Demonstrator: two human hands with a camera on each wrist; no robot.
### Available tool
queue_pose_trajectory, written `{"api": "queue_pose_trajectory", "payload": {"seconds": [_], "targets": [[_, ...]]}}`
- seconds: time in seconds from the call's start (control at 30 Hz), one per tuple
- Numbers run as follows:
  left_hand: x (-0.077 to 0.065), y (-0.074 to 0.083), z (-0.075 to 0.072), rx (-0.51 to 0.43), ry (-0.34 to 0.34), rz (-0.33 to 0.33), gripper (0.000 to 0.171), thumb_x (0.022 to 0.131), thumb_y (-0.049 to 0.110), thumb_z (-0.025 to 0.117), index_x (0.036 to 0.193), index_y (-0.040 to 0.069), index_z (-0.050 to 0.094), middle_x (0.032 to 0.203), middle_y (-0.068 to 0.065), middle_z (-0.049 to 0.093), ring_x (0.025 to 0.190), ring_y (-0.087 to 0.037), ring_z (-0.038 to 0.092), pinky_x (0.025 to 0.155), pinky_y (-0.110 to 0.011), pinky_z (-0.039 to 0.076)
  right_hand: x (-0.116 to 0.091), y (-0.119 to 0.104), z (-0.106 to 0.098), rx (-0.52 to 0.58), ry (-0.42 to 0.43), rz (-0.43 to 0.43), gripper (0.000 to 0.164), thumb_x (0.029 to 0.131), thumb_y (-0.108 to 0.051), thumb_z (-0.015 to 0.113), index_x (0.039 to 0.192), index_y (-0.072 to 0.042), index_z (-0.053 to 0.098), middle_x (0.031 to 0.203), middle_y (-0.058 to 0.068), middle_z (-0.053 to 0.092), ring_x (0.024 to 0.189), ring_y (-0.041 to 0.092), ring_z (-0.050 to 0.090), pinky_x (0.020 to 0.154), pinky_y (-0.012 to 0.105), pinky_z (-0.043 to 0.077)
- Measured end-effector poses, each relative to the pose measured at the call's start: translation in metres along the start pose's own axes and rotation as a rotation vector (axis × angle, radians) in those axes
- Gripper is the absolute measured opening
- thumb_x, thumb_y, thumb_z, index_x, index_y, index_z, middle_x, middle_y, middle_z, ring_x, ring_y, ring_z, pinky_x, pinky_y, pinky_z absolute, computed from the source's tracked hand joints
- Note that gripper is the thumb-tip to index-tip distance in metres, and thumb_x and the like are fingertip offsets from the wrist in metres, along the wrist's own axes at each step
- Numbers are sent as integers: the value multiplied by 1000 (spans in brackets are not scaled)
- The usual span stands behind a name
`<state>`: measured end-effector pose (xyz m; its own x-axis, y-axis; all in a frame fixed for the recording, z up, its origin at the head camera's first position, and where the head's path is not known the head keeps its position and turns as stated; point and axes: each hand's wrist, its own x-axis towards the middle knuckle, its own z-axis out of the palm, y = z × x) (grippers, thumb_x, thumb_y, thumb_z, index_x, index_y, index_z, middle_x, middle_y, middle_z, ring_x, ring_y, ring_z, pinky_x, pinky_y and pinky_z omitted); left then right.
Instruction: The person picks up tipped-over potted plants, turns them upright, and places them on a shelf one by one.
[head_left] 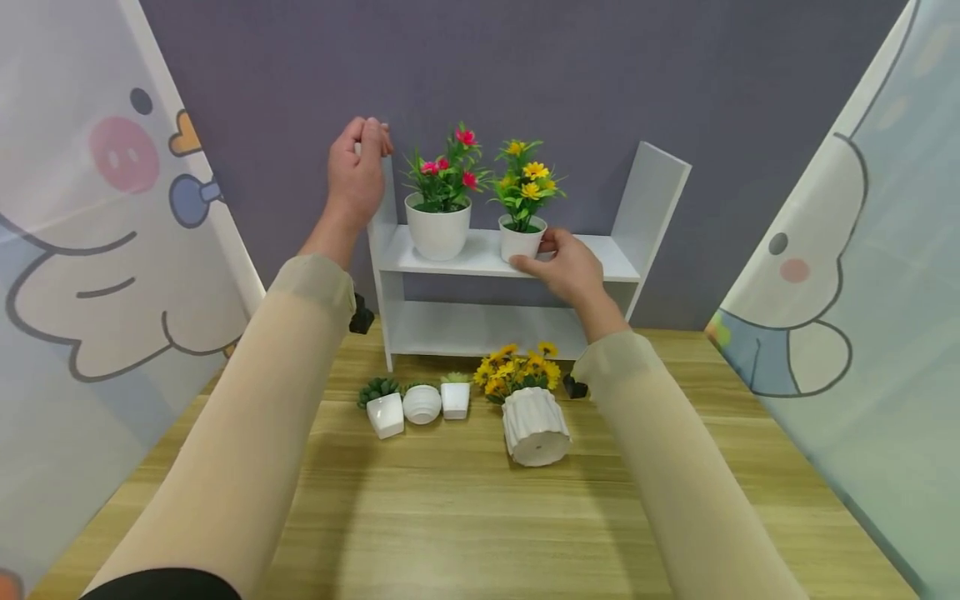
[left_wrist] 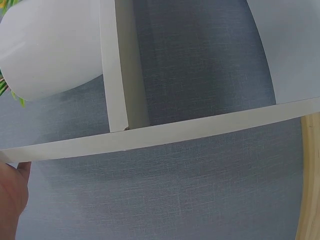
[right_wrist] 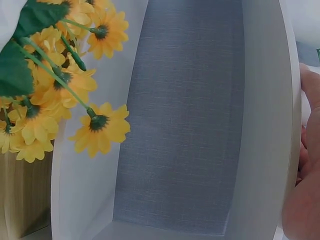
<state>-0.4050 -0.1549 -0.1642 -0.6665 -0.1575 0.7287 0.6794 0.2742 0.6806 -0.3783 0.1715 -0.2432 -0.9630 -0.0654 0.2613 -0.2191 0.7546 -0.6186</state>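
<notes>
A white two-tier shelf (head_left: 517,268) stands against the grey wall. My left hand (head_left: 358,171) holds the top of its left side panel (left_wrist: 165,136), fingers curled over the edge. On the upper board, my right hand (head_left: 566,265) grips a small white pot of yellow flowers (head_left: 522,240), thumb in front and fingers at its right side. To its left stands a larger white pot of pink-red flowers (head_left: 438,229), upright. In the right wrist view only part of my right hand (right_wrist: 310,165) shows at the right edge, and the pot is mostly hidden.
On the wooden table (head_left: 450,517) before the shelf, a ribbed white pot of yellow daisies (head_left: 536,425) lies tipped over. Left of it lie small white succulent pots (head_left: 386,415). Cartoon-printed panels (head_left: 112,208) flank both sides. The shelf's right side panel (head_left: 651,212) slants outward.
</notes>
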Motion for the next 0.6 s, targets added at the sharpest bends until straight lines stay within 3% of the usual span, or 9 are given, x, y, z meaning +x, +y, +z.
{"api": "queue_pose_trajectory", "payload": {"seconds": [0.23,0.4,0.6], "targets": [[2,4,-3,-38,7,30,38,118,28,45,81,24,51,91,12,59,142,-23,60,121,-24,40,-1,-7,-2,-18,22,-2,84,93,-61,81,153,-8,53,149,9,67,134,34,62,114,53,47],[1,5,-3,-8,4,12,38,118,31,44,81,26,51,97,11,61,141,-17,60,121,-24,40,-6,-7,-1,-20,22,4,84,93,-61,82,153,-9,53,150,10,65,134,33,62,115,53,48],[-4,3,-1,23,-5,-20,38,118,36,43,83,26,52,115,-8,66,145,-12,59,123,-26,39,-13,-3,-1,18,19,-19,89,92,-57,84,157,-8,49,155,11,63,138,35,60,117,53,49]]}}
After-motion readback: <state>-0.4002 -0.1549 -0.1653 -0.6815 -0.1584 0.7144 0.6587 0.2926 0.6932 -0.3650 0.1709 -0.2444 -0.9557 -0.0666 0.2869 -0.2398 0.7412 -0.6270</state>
